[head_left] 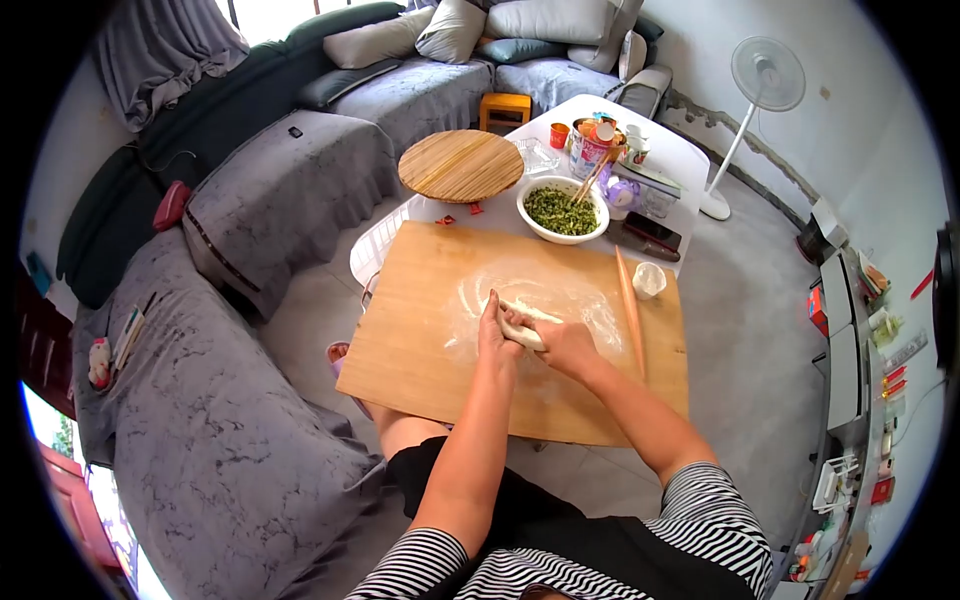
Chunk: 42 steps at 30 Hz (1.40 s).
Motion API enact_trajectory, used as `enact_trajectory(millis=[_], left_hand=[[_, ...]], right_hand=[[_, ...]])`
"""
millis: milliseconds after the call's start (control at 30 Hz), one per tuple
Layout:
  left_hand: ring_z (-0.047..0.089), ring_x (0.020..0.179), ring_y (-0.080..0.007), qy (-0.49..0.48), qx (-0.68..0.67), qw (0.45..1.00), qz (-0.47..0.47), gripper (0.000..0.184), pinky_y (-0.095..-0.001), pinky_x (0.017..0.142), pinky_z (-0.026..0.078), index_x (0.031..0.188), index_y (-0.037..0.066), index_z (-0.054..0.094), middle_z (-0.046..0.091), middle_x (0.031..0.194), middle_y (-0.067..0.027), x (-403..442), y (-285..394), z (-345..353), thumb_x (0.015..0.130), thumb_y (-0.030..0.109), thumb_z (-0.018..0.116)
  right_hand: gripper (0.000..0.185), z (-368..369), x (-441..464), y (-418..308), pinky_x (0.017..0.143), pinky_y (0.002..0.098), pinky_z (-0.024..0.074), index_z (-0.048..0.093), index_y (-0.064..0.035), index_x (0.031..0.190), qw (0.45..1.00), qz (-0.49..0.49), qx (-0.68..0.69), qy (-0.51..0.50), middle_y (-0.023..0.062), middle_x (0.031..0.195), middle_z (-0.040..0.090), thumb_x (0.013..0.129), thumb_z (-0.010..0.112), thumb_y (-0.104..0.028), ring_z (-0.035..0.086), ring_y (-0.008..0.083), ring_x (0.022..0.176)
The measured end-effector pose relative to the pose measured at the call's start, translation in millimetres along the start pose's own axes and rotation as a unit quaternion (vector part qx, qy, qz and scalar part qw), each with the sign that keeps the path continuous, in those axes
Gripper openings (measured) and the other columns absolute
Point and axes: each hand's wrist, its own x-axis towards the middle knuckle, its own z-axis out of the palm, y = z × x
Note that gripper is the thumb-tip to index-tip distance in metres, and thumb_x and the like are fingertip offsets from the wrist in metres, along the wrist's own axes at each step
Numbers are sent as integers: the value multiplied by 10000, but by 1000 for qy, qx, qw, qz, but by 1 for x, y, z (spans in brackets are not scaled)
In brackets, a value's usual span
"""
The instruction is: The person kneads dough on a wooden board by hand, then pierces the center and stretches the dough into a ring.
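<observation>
Over the middle of the wooden board point(420, 350) my two hands meet around a pale piece of dough point(527, 338). My left hand point(497, 327) is closed on its left end. The fingers of my right hand point(563, 347) are curled round the dough from the right, partly hidden by the back of the hand. White flour point(600, 310) is smeared across the board around them. To the right lies a wooden rolling pin point(630, 310), and a small white cup point(649, 281) sits beside it.
Behind the board stand a white bowl point(531, 222) of chopped green filling with chopsticks point(590, 180), a round slatted lid point(460, 165) and a dark phone point(651, 233). A grey-covered sofa point(230, 430) curves along the left. A white fan point(740, 140) stands at the back right.
</observation>
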Motion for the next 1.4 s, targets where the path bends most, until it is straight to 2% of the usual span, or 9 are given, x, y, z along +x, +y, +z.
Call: enact_trajectory(millis=[233,500,567,700,967,1033,1167,1300,1400], left_hand=[[382,442,-110,-92,93,990,55,329,-292,484,404,670,122,456,406,515,8,10,-19,-17,846,278,686],[454,504,-149,-125,110,980,105,322,-318,575,473,719,92,471,446,546,-11,7,-14,-14,841,295,689],[500,563,-164,-84,41,994,47,318,-341,719,525,770,76,478,474,581,-31,12,-11,-19,852,319,667],[501,544,-157,-8,-48,997,-68,324,-338,701,536,866,44,486,499,620,-37,16,-7,-20,816,272,711],[398,443,-93,-25,-53,971,-231,311,-274,544,477,779,80,502,457,593,2,36,-2,-29,766,245,765],[363,431,-70,-187,-19,966,-179,299,-235,481,399,757,96,504,411,544,46,34,-5,-34,826,315,696],[304,416,-70,-172,92,980,-27,291,-240,494,356,754,112,496,336,517,62,14,-19,-18,853,332,660],[381,502,-85,-253,110,956,104,290,-300,713,473,772,106,497,345,547,44,-6,-23,-2,857,336,651],[493,616,-139,-291,121,936,159,302,-376,946,477,787,78,514,418,591,1,-16,-14,6,859,340,643]], right_hand=[[523,-22,9,-1,786,355,493,648,-79,1054,960,70,202,-182,180,939,665,602,747,-324,639,282,892],[421,-20,16,-2,734,326,486,639,-2,965,836,110,492,-217,119,884,665,608,732,-206,624,215,798],[339,-10,20,3,707,375,496,649,-6,912,956,80,235,-153,162,863,677,642,667,-211,648,279,776],[262,-21,15,3,688,434,503,672,-56,832,987,35,-10,-157,180,821,662,714,592,-276,631,355,768],[248,-45,-20,1,671,435,503,647,-104,904,991,-45,3,-126,163,770,653,705,656,-251,637,341,738],[287,-41,-26,9,685,432,501,633,-106,940,992,-53,28,-109,168,803,652,690,682,-240,637,337,767],[397,-42,-19,11,753,375,492,595,-86,1029,968,-47,222,-108,172,977,637,674,720,-215,632,299,872],[417,-43,-1,1,802,371,484,584,-67,1073,921,35,378,-92,188,1009,636,690,689,-193,615,330,922],[318,-42,10,-5,765,384,495,608,-72,1004,961,-8,270,-54,187,928,649,706,655,-174,626,338,867]])
